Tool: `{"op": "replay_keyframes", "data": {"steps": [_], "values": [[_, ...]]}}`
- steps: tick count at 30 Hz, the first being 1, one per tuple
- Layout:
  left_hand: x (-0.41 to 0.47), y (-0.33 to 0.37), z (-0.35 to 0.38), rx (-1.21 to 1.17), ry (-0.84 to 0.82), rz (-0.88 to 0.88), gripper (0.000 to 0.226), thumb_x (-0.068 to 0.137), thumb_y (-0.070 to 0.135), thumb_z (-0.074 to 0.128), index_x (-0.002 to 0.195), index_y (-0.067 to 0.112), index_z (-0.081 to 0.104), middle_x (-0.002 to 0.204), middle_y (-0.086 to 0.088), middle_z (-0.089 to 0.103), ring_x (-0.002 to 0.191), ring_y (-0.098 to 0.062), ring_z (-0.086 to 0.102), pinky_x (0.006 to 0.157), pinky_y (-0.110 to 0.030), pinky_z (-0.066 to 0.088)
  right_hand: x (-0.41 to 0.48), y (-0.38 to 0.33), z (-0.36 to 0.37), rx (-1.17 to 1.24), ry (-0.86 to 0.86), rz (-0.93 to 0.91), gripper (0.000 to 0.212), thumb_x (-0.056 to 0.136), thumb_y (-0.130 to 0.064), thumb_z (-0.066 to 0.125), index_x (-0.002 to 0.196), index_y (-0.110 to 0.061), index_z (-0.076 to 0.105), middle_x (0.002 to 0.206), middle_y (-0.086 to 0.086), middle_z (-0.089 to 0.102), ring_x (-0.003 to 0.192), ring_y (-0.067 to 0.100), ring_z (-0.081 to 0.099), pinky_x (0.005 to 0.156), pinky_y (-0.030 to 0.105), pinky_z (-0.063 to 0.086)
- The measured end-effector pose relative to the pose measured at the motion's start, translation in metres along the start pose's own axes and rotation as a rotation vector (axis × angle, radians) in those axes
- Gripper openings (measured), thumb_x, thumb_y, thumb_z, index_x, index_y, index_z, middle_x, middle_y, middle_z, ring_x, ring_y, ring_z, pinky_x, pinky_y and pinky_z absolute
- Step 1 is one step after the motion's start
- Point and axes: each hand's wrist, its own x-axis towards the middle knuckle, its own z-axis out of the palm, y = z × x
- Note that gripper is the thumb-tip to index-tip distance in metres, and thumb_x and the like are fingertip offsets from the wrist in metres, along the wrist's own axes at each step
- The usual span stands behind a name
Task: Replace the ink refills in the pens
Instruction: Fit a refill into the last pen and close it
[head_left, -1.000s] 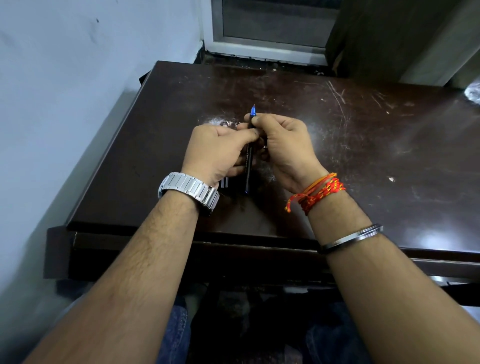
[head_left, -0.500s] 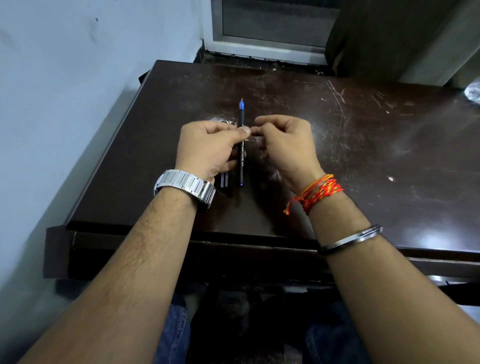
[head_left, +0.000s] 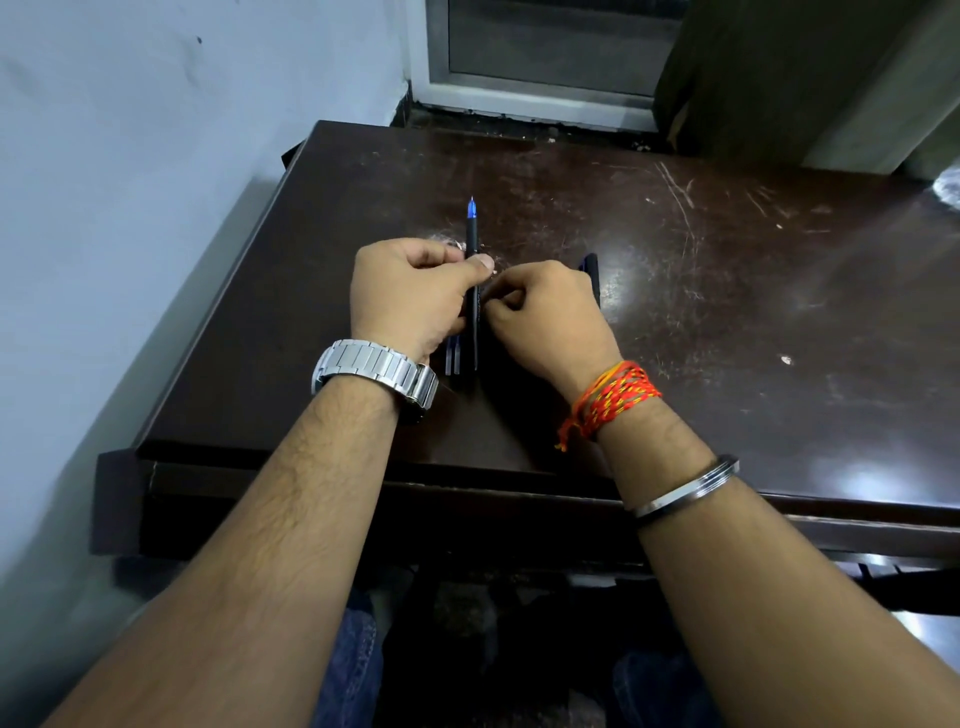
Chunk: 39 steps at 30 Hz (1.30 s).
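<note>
— Where was the pen?
— Mid-frame. The black pen ran up the picture, blue tip uppermost, clamped between the left hand's thumb and curled fingers.
— And the other hand?
— The right hand sat just right of the barrel, fingers curled against it; whether they pinched it, I couldn't tell.
— Anything else?
— Two thin refills showed just below the left hand. A second dark pen lay on the table, partly hidden behind the right hand.

The pen sits between left hand and right hand — refills just left of it, over the table.
</note>
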Motion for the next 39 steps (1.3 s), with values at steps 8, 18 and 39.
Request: {"op": "replay_keyframes", "data": {"steps": [8,18,39], "values": [[-0.005,0.001,0.002,0.018,-0.077,-0.024,0.017,0.068,0.018,0.086,0.07,0.016,0.069,0.079,-0.009,0.07,0.063,-0.02,0.068,0.052,-0.028,0.054,0.001,0.007,-0.007,0.029,0.042,0.154,0.011,0.074,-0.024,0.074,0.08,-0.015,0.073,0.075,0.002,0.067,0.078,0.022,0.067,0.069,0.027,0.052],[-0.012,0.004,0.004,-0.025,-0.261,-0.113,0.026,0.069,0.008,0.084,0.091,0.014,0.071,0.081,-0.005,0.076,0.068,-0.018,0.074,0.053,-0.027,0.055,0.015,0.016,-0.015,0.498,0.201,0.273,0.008,0.079,-0.015,0.07,0.081,-0.021,0.075,0.076,0.009,0.074,0.071,0.016,0.066,0.078,0.042,0.061],[-0.02,0.009,0.006,-0.039,-0.355,-0.116,0.014,0.074,0.006,0.08,0.081,0.015,0.072,0.063,-0.001,0.073,0.053,-0.014,0.069,0.046,-0.022,0.052,0.016,0.004,-0.024,1.308,0.035,0.315,0.032,0.096,0.007,0.052,0.12,-0.013,0.058,0.084,0.01,0.065,0.07,0.016,0.06,0.06,0.022,0.051]]}}
